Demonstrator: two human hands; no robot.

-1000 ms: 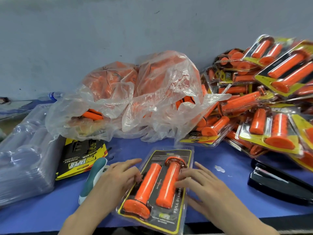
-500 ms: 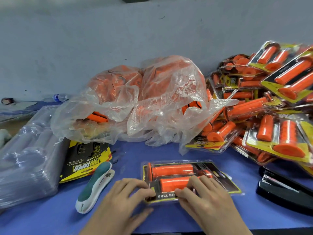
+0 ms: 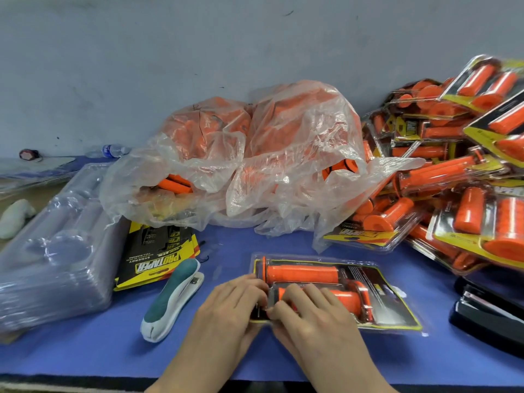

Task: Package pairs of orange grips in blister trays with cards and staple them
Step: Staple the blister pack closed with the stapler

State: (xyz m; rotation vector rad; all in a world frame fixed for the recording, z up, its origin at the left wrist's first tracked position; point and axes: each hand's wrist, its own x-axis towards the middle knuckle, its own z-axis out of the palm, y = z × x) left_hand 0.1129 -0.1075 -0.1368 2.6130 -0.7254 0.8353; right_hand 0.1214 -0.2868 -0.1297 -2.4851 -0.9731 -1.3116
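Clear blister pack (image 3: 382, 304), left end pinched by left hand (image 3: 235, 304) and right hand (image 3: 309, 316), fingers curled, tips meeting. Half a second back they sat apart on its near edge. Pack holds two orange grips (image 3: 300, 273), crosswise on blue table (image 3: 85, 355). Card stack (image 3: 158, 259) leftward reads PROTAPER, upside down.
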